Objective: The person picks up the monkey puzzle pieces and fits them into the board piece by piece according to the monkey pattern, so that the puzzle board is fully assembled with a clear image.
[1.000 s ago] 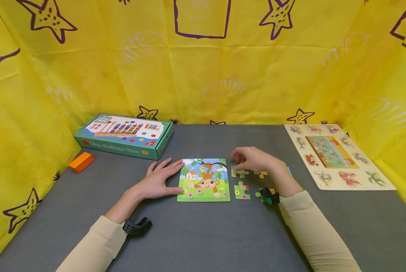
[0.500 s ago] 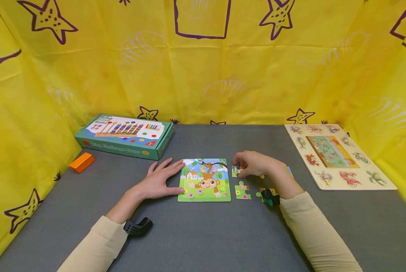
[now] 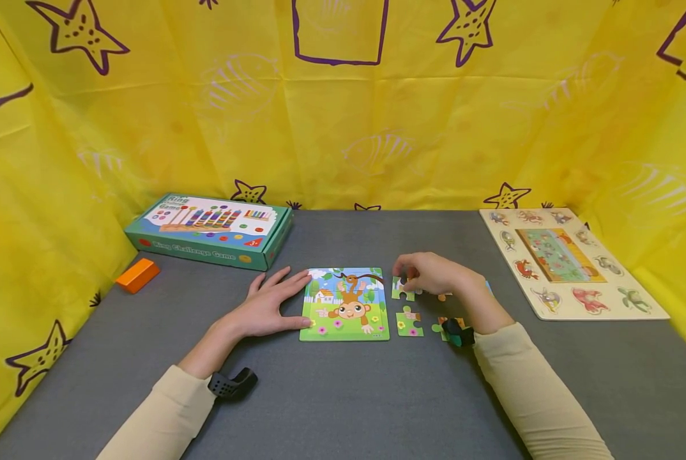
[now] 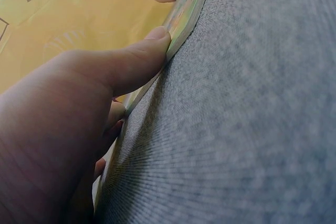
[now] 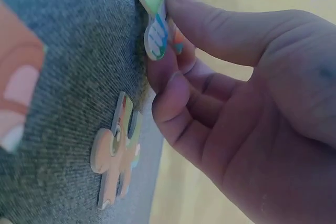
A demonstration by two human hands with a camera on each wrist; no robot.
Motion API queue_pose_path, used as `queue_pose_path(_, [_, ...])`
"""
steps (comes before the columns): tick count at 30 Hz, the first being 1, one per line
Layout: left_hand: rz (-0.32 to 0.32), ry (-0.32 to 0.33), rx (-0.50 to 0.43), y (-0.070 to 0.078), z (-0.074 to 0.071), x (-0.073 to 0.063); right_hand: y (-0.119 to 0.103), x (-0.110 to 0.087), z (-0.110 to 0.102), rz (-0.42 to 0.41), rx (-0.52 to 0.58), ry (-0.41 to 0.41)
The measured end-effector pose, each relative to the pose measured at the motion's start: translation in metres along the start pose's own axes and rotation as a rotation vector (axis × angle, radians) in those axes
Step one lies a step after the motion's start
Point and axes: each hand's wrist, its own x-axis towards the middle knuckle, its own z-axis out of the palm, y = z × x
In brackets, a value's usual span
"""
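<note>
**Puzzle piece pinched beside the monkey puzzle**

Where the right hand (image 3: 435,275) meets the bench (image 3: 343,396), it pinches a green puzzle piece (image 3: 402,289) between thumb and fingers (image 5: 184,85); the right wrist view shows the piece tilted up on edge, its lower end at the cloth. The piece sits just beside the right edge of the monkey puzzle (image 3: 345,304), not joined to it. The puzzle lies flat at the middle of the bench.

Left hand (image 3: 268,305): flat, fingers straight, resting against the left edge of the monkey puzzle; in the left wrist view the thumb tip (image 4: 155,40) touches that edge. It holds nothing.

Loose pieces near the right hand: a second green piece (image 3: 409,322) just below the held one, an orange-brown piece (image 3: 443,296) partly hidden under the hand, and another by the wrist, mostly covered by the wrist camera (image 3: 457,332).

Further out: a green game box (image 3: 211,230) at back left, an orange block (image 3: 138,274) in front of its left end, a wooden animal board (image 3: 567,263) at far right. Yellow star-print cloth (image 3: 343,128) walls the bench on three sides.
</note>
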Motion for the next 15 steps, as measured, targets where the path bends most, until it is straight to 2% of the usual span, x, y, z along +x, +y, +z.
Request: queue_pose_path(15, [0.002,0.002,-0.002,-0.0002,0.0,0.0,0.0047,-0.0038,-0.01,-0.089,0.014,0.055])
